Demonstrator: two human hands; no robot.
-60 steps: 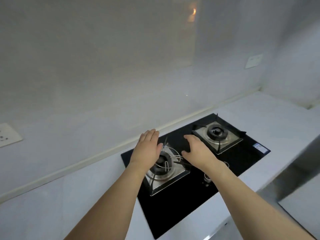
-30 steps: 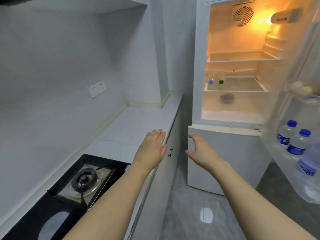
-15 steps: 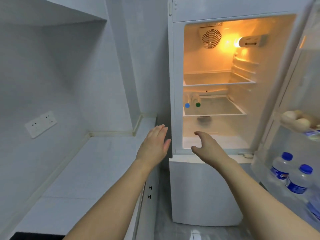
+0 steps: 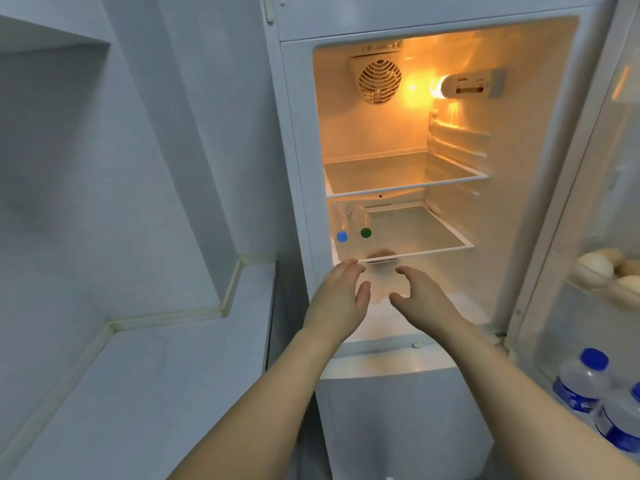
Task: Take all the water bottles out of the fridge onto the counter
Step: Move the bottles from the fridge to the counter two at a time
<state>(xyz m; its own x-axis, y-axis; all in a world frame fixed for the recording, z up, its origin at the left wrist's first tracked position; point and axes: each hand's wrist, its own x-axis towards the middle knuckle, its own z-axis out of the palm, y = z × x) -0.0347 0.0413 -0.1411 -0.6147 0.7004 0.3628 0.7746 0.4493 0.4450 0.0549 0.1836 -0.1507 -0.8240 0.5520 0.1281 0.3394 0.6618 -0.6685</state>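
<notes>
**Two bottles on the shelf, both hands short of them**

Two water bottles lie on their sides at the left end of the fridge's [image 4: 298,140] middle shelf [image 4: 446,249], long axes running front to back and caps toward the open front: the blue-capped bottle [image 4: 341,236] on the left, the green-capped bottle [image 4: 365,232] just beside it. Their clear bodies are hard to make out against the lit interior, so whether they touch cannot be told. The left hand [image 4: 341,299] hovers below the shelf's front lip, fingers straight and loosely together, holding nothing; the blue cap sits almost straight above its fingertips. The right hand [image 4: 420,296] is spread wide beside it, thumb out, also empty, and lies further right of both caps. The left hand looks the nearer; a lift and a short reach forward would likely bring it to the bottle necks. More door bottles [image 4: 580,384] stand upright in the lower door rack at far right, beneath a tray of eggs [image 4: 595,270]. The desk [image 4: 156,375] lies to the left of the fridge.
</notes>
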